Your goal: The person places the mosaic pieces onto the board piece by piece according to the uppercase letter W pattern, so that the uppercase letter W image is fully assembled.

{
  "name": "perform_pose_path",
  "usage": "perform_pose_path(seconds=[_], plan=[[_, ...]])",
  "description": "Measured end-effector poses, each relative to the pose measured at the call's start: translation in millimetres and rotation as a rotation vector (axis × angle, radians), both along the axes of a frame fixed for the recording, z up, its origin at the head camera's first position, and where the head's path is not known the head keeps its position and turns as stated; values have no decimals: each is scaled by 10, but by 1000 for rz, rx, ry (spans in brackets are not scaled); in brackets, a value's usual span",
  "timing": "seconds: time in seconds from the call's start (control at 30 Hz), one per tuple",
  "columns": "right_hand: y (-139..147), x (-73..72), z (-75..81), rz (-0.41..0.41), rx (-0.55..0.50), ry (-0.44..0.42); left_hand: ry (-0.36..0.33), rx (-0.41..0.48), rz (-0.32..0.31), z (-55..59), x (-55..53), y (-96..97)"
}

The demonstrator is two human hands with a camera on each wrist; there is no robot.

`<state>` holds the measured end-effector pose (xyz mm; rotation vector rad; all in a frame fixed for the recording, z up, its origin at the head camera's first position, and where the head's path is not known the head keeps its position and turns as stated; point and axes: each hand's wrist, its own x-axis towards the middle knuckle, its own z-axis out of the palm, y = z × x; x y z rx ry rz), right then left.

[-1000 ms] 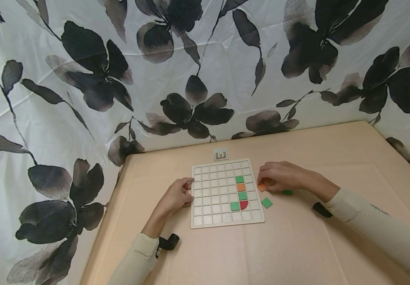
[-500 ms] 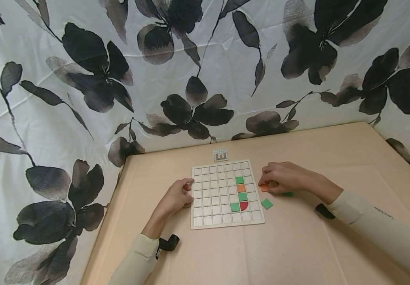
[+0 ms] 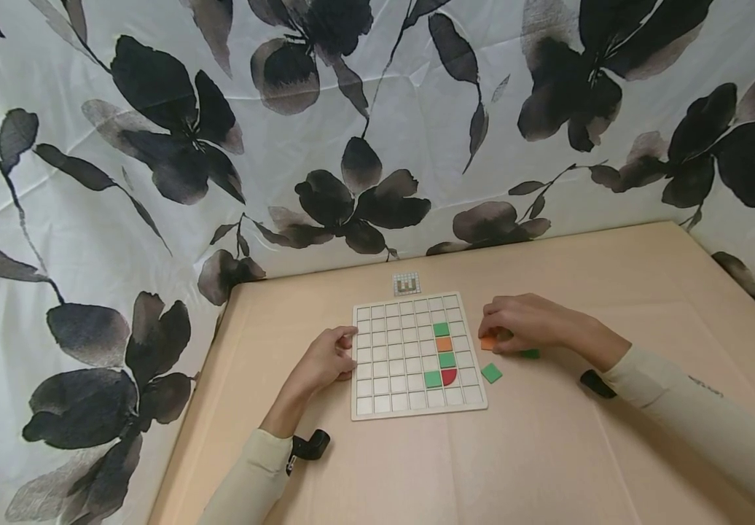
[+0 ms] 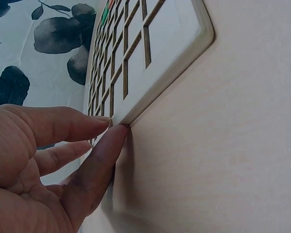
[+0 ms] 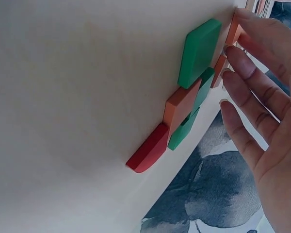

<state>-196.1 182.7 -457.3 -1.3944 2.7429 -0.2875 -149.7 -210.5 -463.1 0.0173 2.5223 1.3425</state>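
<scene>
A white square-grid board (image 3: 397,370) lies in the middle of the table. My left hand (image 3: 321,357) pinches its left edge, the thumb (image 4: 99,167) low on the side and the index finger at the top rim. Right of the board, my right hand (image 3: 528,321) holds a small orange tile (image 3: 487,342) at its fingertips, low over the table. Under and beside that hand, the right wrist view shows green tiles (image 5: 196,58), more orange ones (image 5: 182,104) and a red piece (image 5: 150,150). On the board sit green tiles (image 3: 440,329), an orange tile (image 3: 443,344) and a red rounded piece (image 3: 449,376).
Behind the board lies a small card (image 3: 407,284) with a grid pattern. A loose green tile (image 3: 492,373) is near the board's right edge. A white curtain (image 3: 377,109) with dark flowers hangs along the table's back and left sides.
My right hand has shifted slightly right, away from the board, and the orange tile at its fingertips has moved and turned with it. My left hand stays on the board's edge.
</scene>
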Motion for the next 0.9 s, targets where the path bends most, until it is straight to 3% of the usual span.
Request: perform_pose_path(seconds=[0.5, 0.9], plan=[[8, -21, -19, -14, 3, -21, -4, 4, -4, -6, -10, 0], [3, -20, 51, -33, -31, -58, -26, 12, 3, 29, -7, -1]])
